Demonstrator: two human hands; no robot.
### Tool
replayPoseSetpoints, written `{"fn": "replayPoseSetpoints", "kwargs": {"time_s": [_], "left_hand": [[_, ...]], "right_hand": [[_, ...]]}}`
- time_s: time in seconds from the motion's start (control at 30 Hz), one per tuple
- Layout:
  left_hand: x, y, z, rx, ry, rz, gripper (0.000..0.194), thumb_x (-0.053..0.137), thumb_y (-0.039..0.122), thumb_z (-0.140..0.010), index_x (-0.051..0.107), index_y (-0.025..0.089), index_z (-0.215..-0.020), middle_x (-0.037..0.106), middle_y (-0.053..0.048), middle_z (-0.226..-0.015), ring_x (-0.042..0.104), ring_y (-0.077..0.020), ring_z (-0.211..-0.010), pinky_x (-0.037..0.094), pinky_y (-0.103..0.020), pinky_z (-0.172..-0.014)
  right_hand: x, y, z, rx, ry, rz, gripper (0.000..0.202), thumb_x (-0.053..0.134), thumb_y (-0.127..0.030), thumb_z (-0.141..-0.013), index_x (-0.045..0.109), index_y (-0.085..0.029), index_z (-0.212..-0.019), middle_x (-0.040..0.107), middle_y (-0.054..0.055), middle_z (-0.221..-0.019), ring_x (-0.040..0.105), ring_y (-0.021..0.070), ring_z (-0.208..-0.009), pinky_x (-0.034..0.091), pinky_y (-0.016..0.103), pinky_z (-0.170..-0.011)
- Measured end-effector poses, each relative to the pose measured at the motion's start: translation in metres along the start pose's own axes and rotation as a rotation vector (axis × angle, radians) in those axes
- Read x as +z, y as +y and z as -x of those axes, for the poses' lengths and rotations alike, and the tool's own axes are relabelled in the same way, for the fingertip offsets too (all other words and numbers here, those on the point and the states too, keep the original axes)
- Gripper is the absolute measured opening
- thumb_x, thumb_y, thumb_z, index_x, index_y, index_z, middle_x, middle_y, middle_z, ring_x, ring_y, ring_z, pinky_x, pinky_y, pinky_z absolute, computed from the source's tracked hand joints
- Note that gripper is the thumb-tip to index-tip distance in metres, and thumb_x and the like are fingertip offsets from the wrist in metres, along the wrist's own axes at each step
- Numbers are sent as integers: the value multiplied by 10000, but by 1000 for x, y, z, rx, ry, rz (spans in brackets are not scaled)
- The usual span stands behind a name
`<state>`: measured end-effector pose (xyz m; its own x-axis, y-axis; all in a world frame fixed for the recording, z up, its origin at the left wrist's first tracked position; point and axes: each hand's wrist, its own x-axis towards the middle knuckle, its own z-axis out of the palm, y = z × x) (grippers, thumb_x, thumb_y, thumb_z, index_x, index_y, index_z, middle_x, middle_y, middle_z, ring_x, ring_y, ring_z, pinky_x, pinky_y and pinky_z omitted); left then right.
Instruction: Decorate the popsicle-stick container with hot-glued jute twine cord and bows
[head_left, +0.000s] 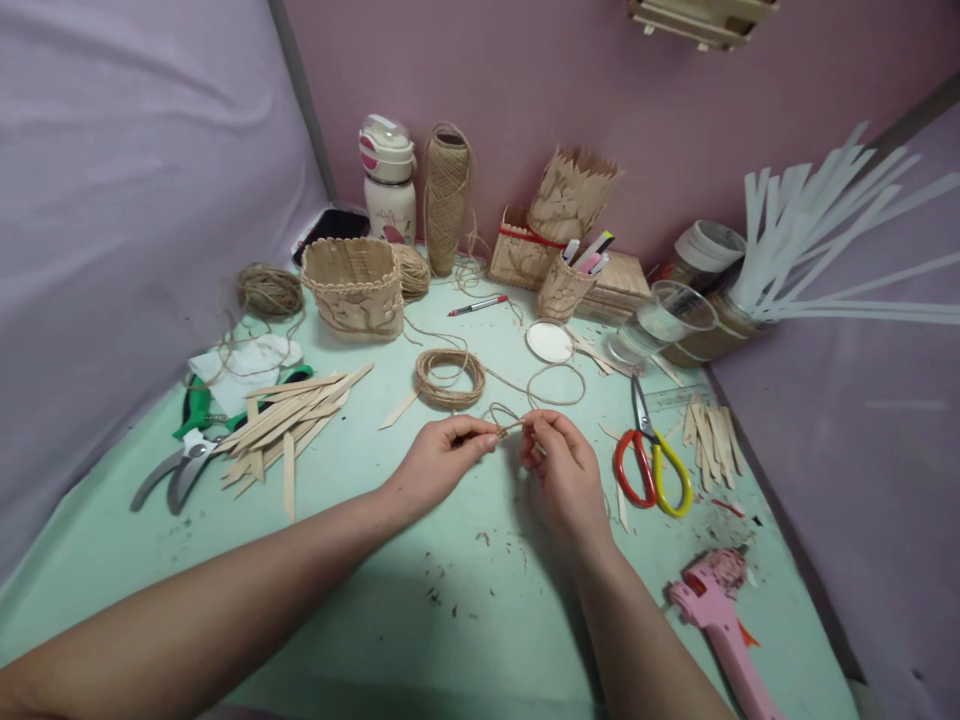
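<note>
A thin strand of brown jute twine (pixel 513 424) is being pinched just above the pale green tabletop (pixel 375 600), near its middle. The left hand (pixel 442 458) is closing thumb and fingertips on one end; the right hand (pixel 564 470) is nipping the other end likewise. A small flat coil of jute twine (pixel 450 378) is lying just beyond, and red-and-yellow-handled scissors (pixel 651 460) are resting beside the right hand.
</note>
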<state>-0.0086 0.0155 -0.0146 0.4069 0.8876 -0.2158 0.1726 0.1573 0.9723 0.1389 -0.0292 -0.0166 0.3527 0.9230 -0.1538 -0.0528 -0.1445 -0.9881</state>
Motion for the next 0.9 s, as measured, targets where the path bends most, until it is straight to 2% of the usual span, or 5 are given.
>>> {"fn": "replayPoseSetpoints", "kwargs": {"time_s": [0.1,0.27,0.47,0.8,0.9], "left_hand": [[0,1,0,28,20,4,178,618,251,-799,722,151,-904,743,-58,-956,653,-194,-927,502,-303,-850],[-1,0,2,85,12,-25,190,595,227,-823,731,167,-941,742,-54,-990,657,-194,-954,503,-306,-876],[-2,-1,3,162,27,-89,207,569,195,-844,733,176,-969,725,-47,-982,642,-177,-952,490,-289,-881],[-1,-1,2,157,36,-94,229,548,161,-842,733,180,-976,728,-44,-995,643,-178,-961,482,-287,-877],[-1,0,3,179,21,-98,231,540,164,-846,737,186,-963,726,-41,-974,637,-178,-953,478,-287,-871]], "right_hand": [[2,-1,2,-10,-18,34,113,560,-255,-807,592,-212,-906,532,-26,-730,489,122,-644,401,251,-595],[6,-1,6,-218,-31,162,274,593,-180,-767,558,-226,-1035,552,23,-947,546,147,-793,464,281,-677],[4,-5,8,-496,-54,430,92,576,-140,-818,608,-217,-860,533,19,-896,524,138,-775,451,267,-649],[4,-6,8,-540,-116,474,121,567,-136,-855,613,-220,-929,554,19,-893,525,138,-759,444,263,-634],[5,-7,8,-531,-140,466,99,553,-157,-874,628,-221,-871,548,21,-890,531,138,-762,436,264,-638]]}}
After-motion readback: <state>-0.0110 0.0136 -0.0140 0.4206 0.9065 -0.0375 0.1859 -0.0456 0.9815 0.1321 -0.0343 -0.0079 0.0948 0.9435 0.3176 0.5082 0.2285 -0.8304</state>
